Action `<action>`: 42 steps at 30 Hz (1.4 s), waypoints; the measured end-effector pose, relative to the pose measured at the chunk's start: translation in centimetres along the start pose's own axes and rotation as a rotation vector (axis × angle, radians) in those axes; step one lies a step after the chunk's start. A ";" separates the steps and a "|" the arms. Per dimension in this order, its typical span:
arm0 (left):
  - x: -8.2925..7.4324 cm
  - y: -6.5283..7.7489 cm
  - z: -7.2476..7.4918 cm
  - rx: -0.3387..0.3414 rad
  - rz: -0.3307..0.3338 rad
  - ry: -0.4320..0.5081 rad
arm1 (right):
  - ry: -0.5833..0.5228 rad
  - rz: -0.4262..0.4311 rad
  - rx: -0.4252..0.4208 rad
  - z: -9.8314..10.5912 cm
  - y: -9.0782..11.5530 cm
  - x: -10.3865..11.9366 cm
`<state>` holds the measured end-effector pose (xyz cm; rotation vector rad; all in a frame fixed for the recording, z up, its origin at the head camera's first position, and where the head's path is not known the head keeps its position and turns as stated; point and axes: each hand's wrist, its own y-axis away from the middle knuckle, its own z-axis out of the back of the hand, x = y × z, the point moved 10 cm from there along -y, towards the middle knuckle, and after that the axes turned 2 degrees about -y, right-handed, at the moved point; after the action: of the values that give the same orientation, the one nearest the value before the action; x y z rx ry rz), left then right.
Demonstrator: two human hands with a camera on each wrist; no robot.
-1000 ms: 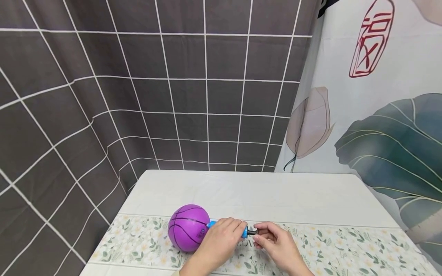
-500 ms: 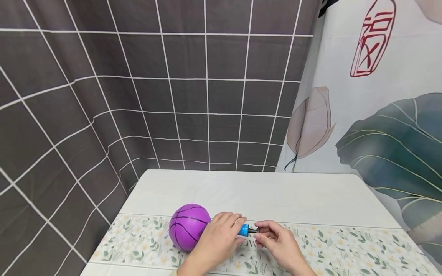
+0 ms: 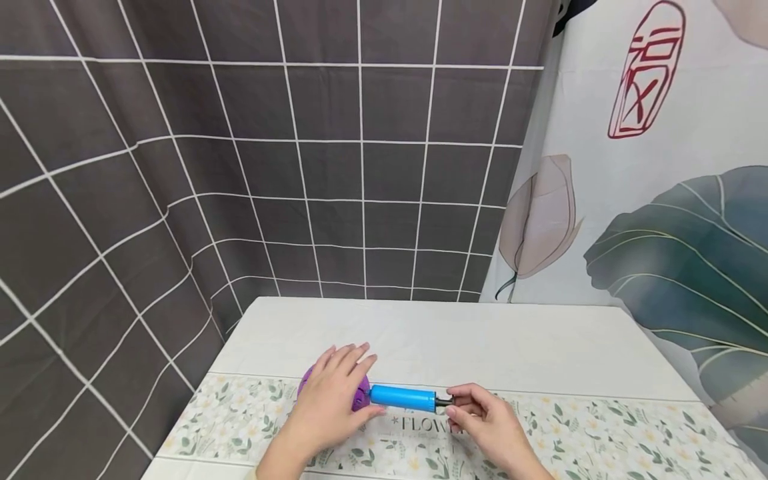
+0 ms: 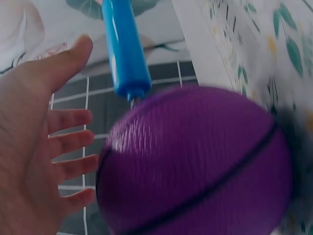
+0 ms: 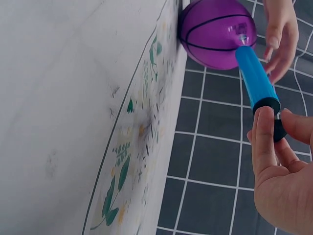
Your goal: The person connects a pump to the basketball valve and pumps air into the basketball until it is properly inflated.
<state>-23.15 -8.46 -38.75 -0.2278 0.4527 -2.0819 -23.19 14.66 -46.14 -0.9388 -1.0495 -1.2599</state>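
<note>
A purple ball with black basketball lines (image 4: 195, 156) sits on the table, joined by a thin metal needle (image 4: 132, 102) to a blue hand pump (image 3: 403, 398). My left hand (image 3: 329, 403) spreads over the near side of the ball in the head view, hiding most of it. In the left wrist view its fingers (image 4: 73, 142) are nearly straight beside the ball; whether they touch it I cannot tell. At the pump's other end, the fingers and thumb of my right hand (image 3: 489, 423) pinch the black handle (image 5: 279, 131). A short stretch of dark rod shows there.
The white table (image 3: 438, 340) carries a floral printed band with lettering (image 3: 426, 425). Dark curtain with a white grid (image 3: 312, 167) hangs behind and to the left. On the right hangs a pale cloth with large leaves (image 3: 690, 247).
My left hand has let go of the pump barrel and moved left over the ball, opening its fingers. The right hand keeps its pinch on the handle, almost in place.
</note>
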 end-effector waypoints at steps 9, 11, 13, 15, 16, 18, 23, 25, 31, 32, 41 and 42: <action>2.6 1.3 -0.4 0.022 0.078 0.079 | 0.002 -0.028 -0.021 0.6 -0.4 -0.3; 2.8 1.5 -0.7 0.031 0.090 0.096 | 0.007 -0.029 -0.024 0.7 -0.5 -0.5; 3.0 1.6 -1.1 0.039 0.101 0.119 | 0.005 -0.029 -0.025 0.9 -0.5 -0.6; 3.2 1.6 -1.5 0.047 0.108 0.124 | 0.003 -0.034 -0.033 1.2 -0.6 -0.7; 3.3 1.6 -1.7 0.048 0.108 0.125 | 0.002 -0.030 -0.037 1.3 -0.6 -0.6; 3.5 1.4 -2.1 0.048 0.104 0.124 | -0.004 -0.029 -0.047 1.6 -0.8 -0.4; 3.7 1.3 -2.8 0.042 0.098 0.157 | -0.004 -0.039 -0.039 1.8 -1.0 -0.7; 3.8 1.2 -3.0 0.036 0.105 0.171 | 0.007 -0.037 -0.021 1.7 -1.1 -0.9; 3.9 0.9 -3.2 0.012 0.116 0.169 | 0.029 -0.027 0.016 1.6 -1.4 -1.1; 3.9 0.9 -3.3 0.009 0.115 0.167 | 0.037 -0.027 0.020 1.6 -1.4 -1.1; 4.3 0.5 -3.3 -0.015 0.126 0.181 | 0.240 0.089 0.085 1.0 -2.3 0.5; 4.4 0.4 -3.3 -0.014 0.131 0.182 | 0.262 0.107 0.090 0.9 -2.4 0.7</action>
<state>-26.21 -11.64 -42.06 -0.0153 0.5769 -1.9796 -25.70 15.08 -45.29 -0.7293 -0.8327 -1.2001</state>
